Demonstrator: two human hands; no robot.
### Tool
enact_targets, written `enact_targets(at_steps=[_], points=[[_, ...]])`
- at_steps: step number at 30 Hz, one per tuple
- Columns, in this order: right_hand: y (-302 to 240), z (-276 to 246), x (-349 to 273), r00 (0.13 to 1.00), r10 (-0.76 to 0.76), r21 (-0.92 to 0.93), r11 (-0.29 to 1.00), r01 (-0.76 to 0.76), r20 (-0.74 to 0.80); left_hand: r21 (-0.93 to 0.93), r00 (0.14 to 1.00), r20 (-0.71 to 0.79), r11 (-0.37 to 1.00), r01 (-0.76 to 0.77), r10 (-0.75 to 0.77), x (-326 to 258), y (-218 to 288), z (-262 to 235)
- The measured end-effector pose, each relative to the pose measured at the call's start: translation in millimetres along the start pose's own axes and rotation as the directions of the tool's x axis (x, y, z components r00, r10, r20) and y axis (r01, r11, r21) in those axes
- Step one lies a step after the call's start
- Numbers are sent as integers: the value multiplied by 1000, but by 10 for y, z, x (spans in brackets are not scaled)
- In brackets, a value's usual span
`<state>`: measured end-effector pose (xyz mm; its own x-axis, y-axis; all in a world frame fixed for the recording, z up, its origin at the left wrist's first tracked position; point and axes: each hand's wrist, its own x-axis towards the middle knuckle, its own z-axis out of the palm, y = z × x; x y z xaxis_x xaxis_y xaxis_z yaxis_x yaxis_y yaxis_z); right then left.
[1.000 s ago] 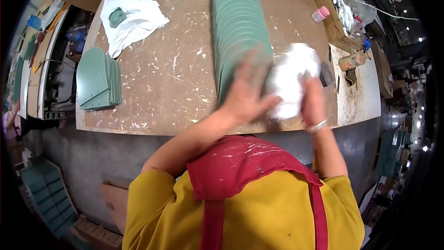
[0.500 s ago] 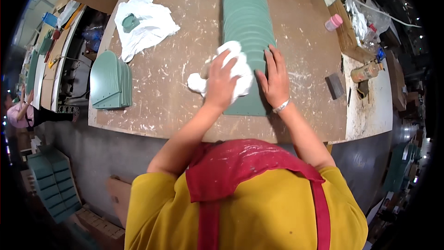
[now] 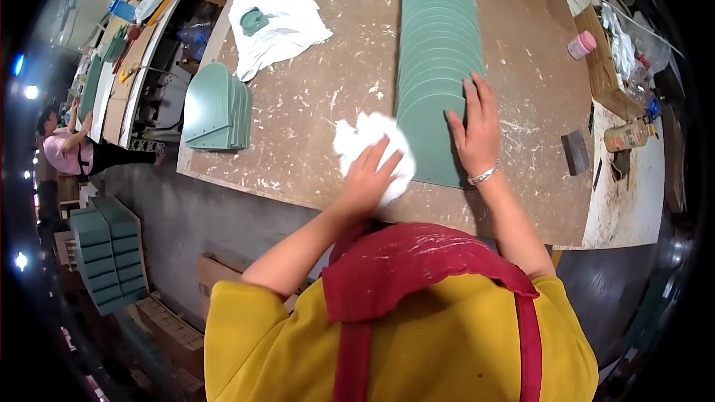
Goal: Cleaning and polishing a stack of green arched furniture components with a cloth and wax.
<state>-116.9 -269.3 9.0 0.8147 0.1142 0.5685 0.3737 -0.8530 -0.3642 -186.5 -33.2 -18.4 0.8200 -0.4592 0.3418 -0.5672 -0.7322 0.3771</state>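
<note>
Left grip [image 3: 378,166] clasps a cloth [image 3: 357,134], panels [image 3: 436,108] just to its right, open bench [image 3: 298,130] to its left, the near edge close behind. Right grip [image 3: 478,130], released, lies along the panels' right edge, bare bench beyond it.

Left hand [image 3: 369,179], right hand [image 3: 479,134] palm-down, apart, fingers [image 3: 474,103] pointing forward
</note>
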Motion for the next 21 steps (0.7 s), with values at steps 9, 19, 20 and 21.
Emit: enact_targets(at_steps=[9,19,20,21], points=[[64,47,-57,991,136,238,963,-128,-18,-147,971,-234,985,-86,49,1214,204,-186],[58,-44,0,995,103,143,985,-101,-4,-577,766,48,609,545,-640,846,-371,-195],[52,-76,15,995,99,152,983,-99,5,-629,679,97,484,609,-728,884,-378,-313],[45,-127,13,994,76,151,985,-87,78,-682,765,-30,572,455,-644,956,-296,-384]])
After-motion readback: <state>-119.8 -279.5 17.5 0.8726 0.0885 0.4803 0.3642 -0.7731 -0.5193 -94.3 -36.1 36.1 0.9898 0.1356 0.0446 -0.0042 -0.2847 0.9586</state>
